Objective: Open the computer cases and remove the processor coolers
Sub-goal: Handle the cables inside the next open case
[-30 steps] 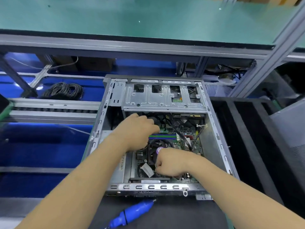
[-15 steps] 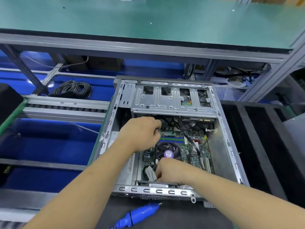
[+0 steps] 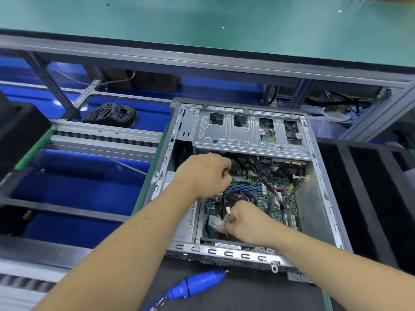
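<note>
The computer case point(image 3: 323, 194) lies opened on the bench. The processor cooler point(image 3: 241, 197) is seated on the motherboard between both hands. Left hand point(image 3: 205, 175) is fisted; contents indeterminable. A white connector point(image 3: 228, 210) is pinched by the right hand point(image 3: 247, 223).

Both hands are down inside the open case point(image 3: 323, 189). The left hand point(image 3: 205, 175) is curled above the cooler point(image 3: 241, 196); the right hand point(image 3: 244, 221) pinches a white connector point(image 3: 228, 210). A blue screwdriver point(image 3: 197, 283) lies on the worktop point(image 3: 258, 295).

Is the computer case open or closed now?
Open. The computer case has no side panel on top; its motherboard and processor cooler show inside.
</note>
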Action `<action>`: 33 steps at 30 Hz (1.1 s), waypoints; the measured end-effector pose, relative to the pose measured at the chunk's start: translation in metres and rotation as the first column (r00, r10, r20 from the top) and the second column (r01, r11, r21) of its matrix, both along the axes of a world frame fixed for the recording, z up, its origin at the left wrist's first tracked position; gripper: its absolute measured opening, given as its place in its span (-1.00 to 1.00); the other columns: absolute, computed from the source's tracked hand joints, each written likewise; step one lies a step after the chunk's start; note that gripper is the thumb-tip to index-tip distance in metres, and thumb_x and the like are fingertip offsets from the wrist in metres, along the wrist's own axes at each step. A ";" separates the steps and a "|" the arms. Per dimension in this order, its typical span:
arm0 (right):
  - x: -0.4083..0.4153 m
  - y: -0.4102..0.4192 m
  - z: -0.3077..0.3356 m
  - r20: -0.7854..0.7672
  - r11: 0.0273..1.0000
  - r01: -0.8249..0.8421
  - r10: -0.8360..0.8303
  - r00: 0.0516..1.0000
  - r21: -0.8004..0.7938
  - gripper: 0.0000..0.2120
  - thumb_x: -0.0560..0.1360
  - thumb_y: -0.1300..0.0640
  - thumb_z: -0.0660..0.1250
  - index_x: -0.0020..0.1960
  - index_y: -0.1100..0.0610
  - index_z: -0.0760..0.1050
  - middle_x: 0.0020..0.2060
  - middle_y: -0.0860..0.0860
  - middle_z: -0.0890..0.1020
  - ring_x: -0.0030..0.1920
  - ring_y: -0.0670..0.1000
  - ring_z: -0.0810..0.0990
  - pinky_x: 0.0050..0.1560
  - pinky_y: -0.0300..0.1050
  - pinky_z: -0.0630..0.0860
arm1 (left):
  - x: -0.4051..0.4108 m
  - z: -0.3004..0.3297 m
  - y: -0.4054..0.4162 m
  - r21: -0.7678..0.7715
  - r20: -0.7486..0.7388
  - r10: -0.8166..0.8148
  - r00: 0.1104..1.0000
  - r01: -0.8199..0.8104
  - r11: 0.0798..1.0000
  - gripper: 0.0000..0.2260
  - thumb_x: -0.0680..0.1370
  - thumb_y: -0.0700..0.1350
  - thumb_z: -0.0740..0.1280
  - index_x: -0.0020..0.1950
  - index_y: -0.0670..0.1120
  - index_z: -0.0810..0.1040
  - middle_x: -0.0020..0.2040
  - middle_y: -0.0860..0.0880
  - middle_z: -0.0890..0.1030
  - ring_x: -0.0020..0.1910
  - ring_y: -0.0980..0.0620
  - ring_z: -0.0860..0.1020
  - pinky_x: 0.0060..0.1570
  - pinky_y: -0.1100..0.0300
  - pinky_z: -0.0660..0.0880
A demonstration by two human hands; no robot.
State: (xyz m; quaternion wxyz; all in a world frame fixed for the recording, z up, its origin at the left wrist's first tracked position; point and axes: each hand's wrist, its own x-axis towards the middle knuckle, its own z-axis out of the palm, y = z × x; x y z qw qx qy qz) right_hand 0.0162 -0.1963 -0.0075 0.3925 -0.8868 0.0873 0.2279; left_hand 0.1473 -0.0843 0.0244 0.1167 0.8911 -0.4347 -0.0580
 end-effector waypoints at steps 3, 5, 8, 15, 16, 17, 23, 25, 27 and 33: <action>0.006 -0.003 0.002 0.113 0.999 0.033 -0.031 0.993 -0.014 -0.52 0.58 -0.07 0.34 -0.38 0.18 0.32 -0.60 -0.08 0.24 -0.54 -0.07 0.19 -0.50 -0.25 0.16 | 0.000 -0.003 -0.001 0.020 0.020 -0.014 1.000 0.013 1.000 -0.84 0.53 0.01 0.16 -0.06 0.04 0.51 -0.08 0.05 0.58 -0.10 -0.04 0.53 -0.16 0.09 0.47; 0.016 0.003 0.005 0.182 0.995 -0.009 0.027 0.983 -0.099 -0.56 0.60 -0.01 0.30 -0.37 0.13 0.27 -0.55 -0.05 0.29 -0.50 -0.07 0.23 -0.46 -0.19 0.17 | 0.001 -0.004 -0.003 0.031 0.030 -0.013 0.999 0.012 0.999 -0.83 0.53 0.02 0.16 -0.02 0.05 0.52 -0.06 0.05 0.59 -0.07 -0.05 0.54 -0.14 0.08 0.48; 0.033 0.012 0.011 0.223 0.953 -0.114 0.180 0.958 -0.281 -0.73 0.56 0.16 0.24 -0.30 0.14 0.34 -0.33 0.12 0.47 -0.28 0.12 0.45 -0.31 -0.03 0.32 | 0.000 -0.003 -0.001 -0.028 0.021 0.057 0.998 -0.056 0.998 -0.83 0.54 -0.02 0.18 0.00 0.04 0.55 -0.05 0.06 0.60 -0.06 -0.05 0.55 -0.12 0.06 0.50; 0.037 0.026 0.017 0.275 0.860 -0.193 0.352 0.894 -0.473 -0.87 0.50 0.23 0.25 -0.02 0.23 0.55 -0.08 0.21 0.57 -0.09 0.26 0.55 -0.19 0.02 0.49 | -0.001 -0.001 0.001 -0.196 0.006 0.194 0.981 -0.189 0.962 -0.87 0.53 -0.06 0.22 -0.06 -0.01 0.57 -0.13 0.03 0.64 -0.12 -0.08 0.56 -0.16 0.04 0.53; 0.034 0.021 0.020 0.275 0.875 -0.204 0.348 0.896 -0.440 -0.85 0.52 0.22 0.23 -0.02 0.23 0.56 -0.05 0.19 0.57 -0.04 0.25 0.54 -0.13 0.05 0.52 | -0.001 -0.001 0.001 -0.195 0.012 0.195 0.981 -0.189 0.962 -0.87 0.53 -0.06 0.22 -0.07 -0.01 0.57 -0.14 0.03 0.64 -0.13 -0.08 0.56 -0.17 0.04 0.52; 0.030 0.015 0.023 0.277 0.888 -0.212 0.342 0.898 -0.408 -0.83 0.55 0.20 0.22 0.01 0.22 0.58 -0.01 0.17 0.57 0.00 0.24 0.53 -0.05 0.08 0.53 | -0.002 -0.001 0.001 -0.194 0.018 0.196 0.981 -0.189 0.963 -0.87 0.53 -0.07 0.22 -0.08 -0.01 0.56 -0.16 0.04 0.63 -0.14 -0.07 0.56 -0.18 0.05 0.52; -0.001 -0.063 0.052 0.143 0.875 -0.024 0.106 0.984 -0.483 -0.73 0.59 0.15 0.16 -0.24 0.06 0.53 -0.29 0.00 0.61 -0.27 0.06 0.56 -0.13 -0.04 0.57 | -0.001 -0.001 0.000 -0.156 0.034 0.174 0.984 -0.167 0.974 -0.86 0.54 -0.06 0.20 -0.12 -0.01 0.53 -0.23 0.05 0.60 -0.22 -0.05 0.55 -0.24 0.08 0.52; -0.011 -0.080 0.057 0.020 0.773 -0.068 0.104 0.994 -0.631 -0.72 0.53 0.20 0.17 -0.35 0.08 0.36 -0.42 0.00 0.50 -0.41 0.04 0.46 -0.25 -0.07 0.55 | 0.000 -0.002 0.000 -0.125 0.041 0.157 0.987 -0.150 0.981 -0.87 0.54 -0.05 0.20 -0.13 0.00 0.51 -0.24 0.05 0.58 -0.23 -0.06 0.54 -0.25 0.09 0.51; -0.016 -0.082 0.061 -0.123 0.676 -0.188 0.144 0.982 -0.713 -0.75 0.49 0.19 0.20 -0.36 0.11 0.31 -0.42 0.01 0.45 -0.43 0.03 0.41 -0.34 -0.11 0.47 | -0.001 -0.001 -0.002 -0.047 0.073 0.124 0.990 -0.121 0.992 -0.88 0.54 -0.04 0.18 -0.13 -0.01 0.47 -0.22 0.04 0.56 -0.22 -0.08 0.53 -0.26 0.09 0.47; -0.028 -0.073 0.062 -0.442 0.371 -0.524 0.286 0.850 -0.767 -0.80 0.50 0.13 0.21 -0.29 0.09 0.34 -0.34 -0.03 0.44 -0.33 0.04 0.47 -0.26 -0.09 0.40 | -0.040 -0.003 -0.033 0.121 0.224 -0.133 0.965 0.108 0.987 -0.80 0.60 -0.01 0.15 0.10 -0.03 0.50 0.02 -0.04 0.57 0.04 -0.12 0.54 -0.11 0.04 0.36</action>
